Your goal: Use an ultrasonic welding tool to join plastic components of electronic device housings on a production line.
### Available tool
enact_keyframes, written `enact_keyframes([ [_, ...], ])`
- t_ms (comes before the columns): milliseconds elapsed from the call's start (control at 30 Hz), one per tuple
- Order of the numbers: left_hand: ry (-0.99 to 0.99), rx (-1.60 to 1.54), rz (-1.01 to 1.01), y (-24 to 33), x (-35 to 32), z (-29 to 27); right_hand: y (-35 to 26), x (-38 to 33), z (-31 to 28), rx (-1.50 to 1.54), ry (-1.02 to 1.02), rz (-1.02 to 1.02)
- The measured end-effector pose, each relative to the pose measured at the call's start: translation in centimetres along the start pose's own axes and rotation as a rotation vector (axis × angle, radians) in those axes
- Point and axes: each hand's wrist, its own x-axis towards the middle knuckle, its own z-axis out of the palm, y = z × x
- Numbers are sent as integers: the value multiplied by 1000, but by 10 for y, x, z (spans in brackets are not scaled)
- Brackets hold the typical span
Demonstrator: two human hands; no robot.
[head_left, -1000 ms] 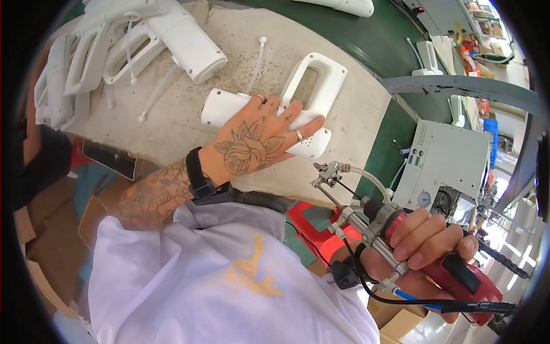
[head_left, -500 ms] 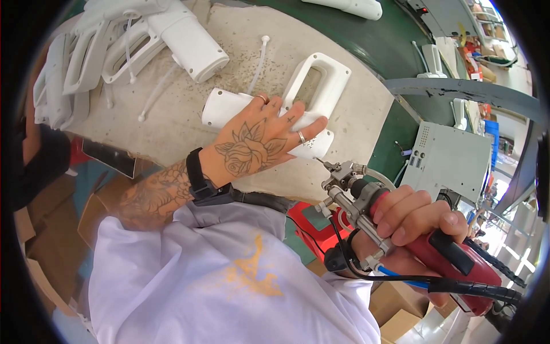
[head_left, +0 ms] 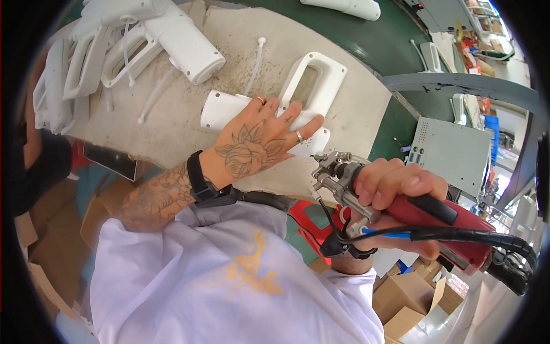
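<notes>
A white plastic housing (head_left: 328,86) with a loop handle lies on the worktop. Over its barrel rests my left hand (head_left: 258,137), fingers spread and bent round it; the thumb is hidden. My right hand (head_left: 395,195) is wrapped around a red power screwdriver (head_left: 421,212) with a metal head, a blue air tube and black cables. The screwdriver's tip (head_left: 314,156) points left, close to the housing's right end; I cannot tell whether it touches. A thin white tube with a knob end (head_left: 259,60) lies behind the housing.
Several white housings (head_left: 183,49) are piled at the left of the worktop (head_left: 252,23), with thin tubes hanging from them. A grey metal box (head_left: 447,152) and a curved grey bar (head_left: 458,83) stand at the right. Cardboard boxes (head_left: 409,295) sit below.
My right hand has brought the screwdriver up and left, with its tip nearer the housing's end. My left hand and the housing have barely moved.
</notes>
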Motion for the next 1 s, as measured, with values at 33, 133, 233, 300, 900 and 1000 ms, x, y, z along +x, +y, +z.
enact_keyframes([
  [33,6,5,-2,-1,-2,-1,-4,1,2,-1,-11,14],
  [133,-32,2,17,2,-6,-5,-28,6,3,-11,-87,-69],
  [233,-90,-46,-45,16,-26,-9,-57,3,20,-42,14,-187],
  [300,-62,-58,-67,20,-37,-10,-61,5,25,-63,45,-216],
  [900,-151,-102,-88,23,-39,-17,-2,-6,12,-61,2,-111],
  [1000,-98,-71,-83,23,-40,-15,1,-7,12,-49,-10,-54],
])
